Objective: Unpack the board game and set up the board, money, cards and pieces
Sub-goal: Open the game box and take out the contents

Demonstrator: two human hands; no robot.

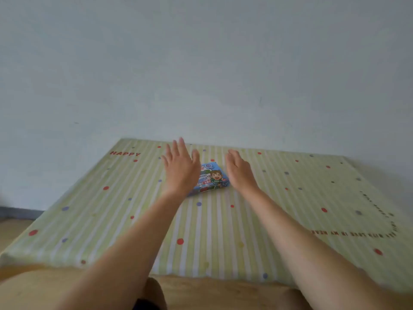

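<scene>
Board game box (213, 179), lying on the striped, dotted tablecloth (223, 233), is being flanked by left hand (180, 170) and right hand (240, 173), both straight-fingered and gripping nothing; its left part is being hidden by the left hand.

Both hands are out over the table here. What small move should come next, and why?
Probably close both hands on the sides of the game box and draw it nearer. The left hand and right hand flank it with fingers straight, gripping nothing, and it lies apparently unopened far across the tablecloth.
</scene>
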